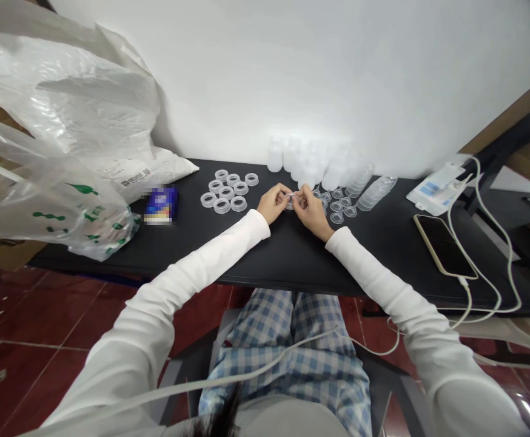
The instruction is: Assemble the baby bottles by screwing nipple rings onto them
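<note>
Fingertips of my left hand (273, 204) and right hand (310, 212) both grip one small clear ring (291, 199) over the black table (287, 258); white rings (228, 189) lie near the left hand, a phone (444, 246) well apart.

"What was the person wearing?"

"A white long-sleeved top. The left sleeve (178, 291) and the right sleeve (396, 297) were plain and smooth, softly creased near the elbows, and each ended in a close cuff at the wrist."

"And past the cuffs?"

"The left hand (274, 203) and the right hand (311, 213) were bare."

"What about the legs?"

"Loose trousers (292, 376) in a blue-and-white check, with the light squares and the darker ones about even."

"Anything else?"

"A tuft of dark hair (222, 419) showed at the bottom edge of the view, and a thin white cable (265, 362) ran slantwise across the lap over the checked cloth."
</note>
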Tool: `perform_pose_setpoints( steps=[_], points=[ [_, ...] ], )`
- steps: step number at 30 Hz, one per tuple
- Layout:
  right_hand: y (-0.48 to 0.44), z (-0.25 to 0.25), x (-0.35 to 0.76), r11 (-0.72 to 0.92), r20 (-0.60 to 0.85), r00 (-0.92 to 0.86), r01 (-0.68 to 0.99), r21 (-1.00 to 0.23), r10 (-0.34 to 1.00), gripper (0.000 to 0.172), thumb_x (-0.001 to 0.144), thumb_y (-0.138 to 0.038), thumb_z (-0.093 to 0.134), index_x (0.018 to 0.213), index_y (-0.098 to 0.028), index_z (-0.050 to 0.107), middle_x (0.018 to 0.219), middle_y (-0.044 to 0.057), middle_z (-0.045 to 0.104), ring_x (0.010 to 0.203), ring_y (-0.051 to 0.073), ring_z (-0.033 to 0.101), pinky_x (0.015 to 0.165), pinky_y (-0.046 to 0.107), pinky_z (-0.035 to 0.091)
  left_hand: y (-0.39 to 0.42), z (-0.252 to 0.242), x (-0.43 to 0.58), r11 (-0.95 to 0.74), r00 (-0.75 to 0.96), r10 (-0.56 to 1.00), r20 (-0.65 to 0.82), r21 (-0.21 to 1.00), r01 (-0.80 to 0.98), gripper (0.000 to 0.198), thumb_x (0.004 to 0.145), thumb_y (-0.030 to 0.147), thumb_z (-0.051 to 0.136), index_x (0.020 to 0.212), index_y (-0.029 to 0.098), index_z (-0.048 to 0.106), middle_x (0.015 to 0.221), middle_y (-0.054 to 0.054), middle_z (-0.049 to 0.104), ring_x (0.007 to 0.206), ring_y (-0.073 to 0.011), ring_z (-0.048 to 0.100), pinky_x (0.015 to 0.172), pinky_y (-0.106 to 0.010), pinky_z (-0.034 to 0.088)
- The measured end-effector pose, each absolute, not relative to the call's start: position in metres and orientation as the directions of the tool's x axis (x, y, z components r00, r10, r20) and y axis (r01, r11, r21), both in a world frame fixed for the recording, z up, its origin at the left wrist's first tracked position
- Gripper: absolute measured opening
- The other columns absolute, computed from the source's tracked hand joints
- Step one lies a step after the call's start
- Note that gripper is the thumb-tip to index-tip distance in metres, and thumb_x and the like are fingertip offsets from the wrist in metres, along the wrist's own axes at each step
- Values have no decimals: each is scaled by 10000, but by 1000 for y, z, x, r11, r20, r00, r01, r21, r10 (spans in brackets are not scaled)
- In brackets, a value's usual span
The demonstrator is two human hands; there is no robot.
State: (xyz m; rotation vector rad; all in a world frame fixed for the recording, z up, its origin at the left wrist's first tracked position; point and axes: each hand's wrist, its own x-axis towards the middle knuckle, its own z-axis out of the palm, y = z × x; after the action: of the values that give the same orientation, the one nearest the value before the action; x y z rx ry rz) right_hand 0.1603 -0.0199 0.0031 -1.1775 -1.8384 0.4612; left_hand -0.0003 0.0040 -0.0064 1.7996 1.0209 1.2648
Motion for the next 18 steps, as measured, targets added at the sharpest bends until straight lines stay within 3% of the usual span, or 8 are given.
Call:
perform_pose_setpoints(
  steps=[7, 18],
  points=[
    [-23, 5, 158, 496, 477, -172, 482, -722, 862, 231, 944, -465, 499, 861, -262, 426, 740, -14, 549, 621, 160, 502, 649, 338, 472, 3, -5, 1, -445, 217, 890, 401, 866, 227, 108, 847, 185, 668, 849, 200, 560, 644, 61, 451, 593, -95, 439, 608, -231, 397],
    [-22, 3, 157, 505, 480, -180, 456, -733, 859, 330, 942, -548, 508, 821, -260, 403, 737, -13, 563, 659, 162, 528, 648, 332, 482, 3, -5, 0, -488, 206, 871, 445, 827, 280, 205, 850, 256, 699, 801, 218, 504, 636, 50, 458, 597, -109, 456, 626, -260, 429]
  ],
)
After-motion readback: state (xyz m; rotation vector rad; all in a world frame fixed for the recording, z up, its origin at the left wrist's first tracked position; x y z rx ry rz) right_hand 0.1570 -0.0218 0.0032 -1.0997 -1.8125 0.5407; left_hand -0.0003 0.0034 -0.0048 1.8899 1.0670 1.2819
